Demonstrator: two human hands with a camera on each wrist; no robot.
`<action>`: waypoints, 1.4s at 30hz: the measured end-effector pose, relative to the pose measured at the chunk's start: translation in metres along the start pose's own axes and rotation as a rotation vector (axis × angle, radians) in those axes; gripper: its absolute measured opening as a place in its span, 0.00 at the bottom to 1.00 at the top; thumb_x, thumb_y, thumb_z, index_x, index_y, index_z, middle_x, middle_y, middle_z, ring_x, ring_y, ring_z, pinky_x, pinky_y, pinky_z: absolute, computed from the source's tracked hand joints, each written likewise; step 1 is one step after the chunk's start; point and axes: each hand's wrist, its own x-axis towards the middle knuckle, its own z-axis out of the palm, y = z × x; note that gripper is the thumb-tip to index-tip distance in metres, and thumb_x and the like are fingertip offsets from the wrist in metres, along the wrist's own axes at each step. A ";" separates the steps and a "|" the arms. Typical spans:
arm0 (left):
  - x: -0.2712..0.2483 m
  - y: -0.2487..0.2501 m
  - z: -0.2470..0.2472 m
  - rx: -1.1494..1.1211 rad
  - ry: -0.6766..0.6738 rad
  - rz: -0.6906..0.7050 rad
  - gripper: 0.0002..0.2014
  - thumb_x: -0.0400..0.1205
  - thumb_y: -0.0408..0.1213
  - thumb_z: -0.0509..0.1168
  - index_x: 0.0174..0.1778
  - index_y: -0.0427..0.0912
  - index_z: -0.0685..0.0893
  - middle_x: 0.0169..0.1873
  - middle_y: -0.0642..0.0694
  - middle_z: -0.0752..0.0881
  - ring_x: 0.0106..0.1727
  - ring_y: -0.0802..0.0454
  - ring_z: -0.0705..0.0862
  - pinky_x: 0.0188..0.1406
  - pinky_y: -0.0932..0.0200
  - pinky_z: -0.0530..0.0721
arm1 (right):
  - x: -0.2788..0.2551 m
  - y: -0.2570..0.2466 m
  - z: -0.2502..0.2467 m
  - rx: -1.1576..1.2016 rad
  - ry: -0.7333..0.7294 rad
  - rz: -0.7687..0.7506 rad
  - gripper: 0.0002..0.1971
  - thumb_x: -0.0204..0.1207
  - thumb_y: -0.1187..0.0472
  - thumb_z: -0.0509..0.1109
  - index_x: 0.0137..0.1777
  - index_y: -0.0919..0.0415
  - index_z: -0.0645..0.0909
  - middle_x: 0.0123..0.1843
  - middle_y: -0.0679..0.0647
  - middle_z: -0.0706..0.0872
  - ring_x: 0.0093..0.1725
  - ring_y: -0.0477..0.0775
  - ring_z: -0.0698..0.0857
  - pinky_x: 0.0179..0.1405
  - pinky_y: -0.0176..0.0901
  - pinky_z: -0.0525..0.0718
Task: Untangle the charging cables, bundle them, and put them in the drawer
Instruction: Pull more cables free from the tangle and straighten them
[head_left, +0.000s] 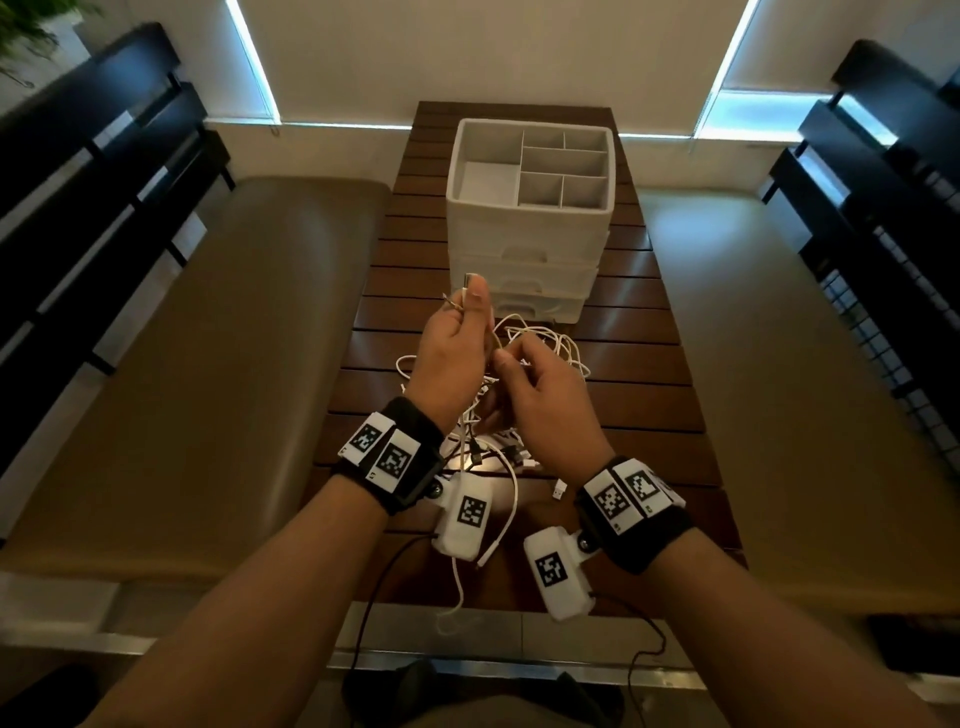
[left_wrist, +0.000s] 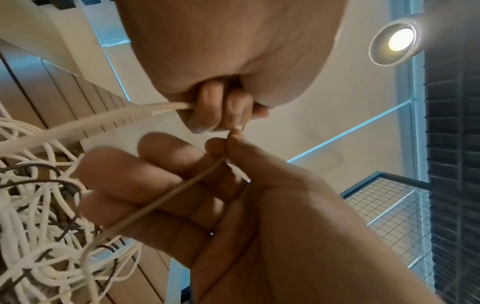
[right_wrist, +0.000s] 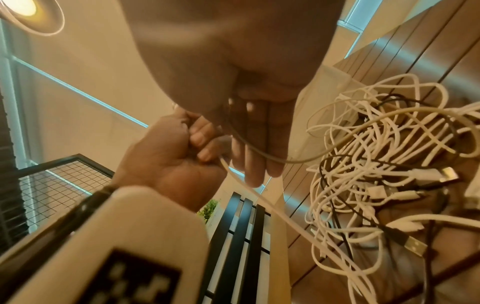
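A tangle of white and black charging cables lies on the slatted wooden table, in front of the white drawer unit. My left hand is raised above the tangle and grips a white cable, whose USB plug sticks up past the thumb. Just to its right and lower, my right hand pinches a thinner beige cable between thumb and forefinger. That cable runs across the right fingers down into the tangle. The left hand is curled round its cable.
The drawer unit carries an open divided tray on top; its drawers look closed. A loose USB plug lies near the front edge. Padded benches flank the narrow table, with black slatted racks beyond them.
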 end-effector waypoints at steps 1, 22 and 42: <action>0.001 0.003 0.000 -0.005 0.007 -0.004 0.24 0.94 0.57 0.50 0.36 0.47 0.72 0.25 0.52 0.70 0.27 0.56 0.69 0.30 0.61 0.73 | 0.001 -0.001 -0.002 -0.020 -0.010 -0.016 0.11 0.92 0.55 0.62 0.52 0.61 0.78 0.35 0.62 0.90 0.34 0.60 0.93 0.39 0.60 0.94; -0.007 0.071 -0.027 -0.193 -0.050 -0.003 0.21 0.94 0.49 0.58 0.34 0.51 0.70 0.24 0.53 0.65 0.21 0.55 0.58 0.16 0.61 0.58 | 0.074 0.026 -0.060 -0.827 0.205 0.115 0.17 0.82 0.60 0.71 0.70 0.59 0.75 0.71 0.62 0.74 0.58 0.67 0.85 0.56 0.56 0.83; -0.001 0.041 -0.016 -0.079 -0.008 -0.044 0.18 0.95 0.51 0.55 0.44 0.46 0.77 0.28 0.52 0.68 0.25 0.57 0.63 0.20 0.63 0.63 | 0.065 -0.087 -0.064 -0.041 0.400 -0.311 0.15 0.87 0.56 0.69 0.50 0.72 0.84 0.36 0.55 0.85 0.25 0.58 0.87 0.22 0.50 0.86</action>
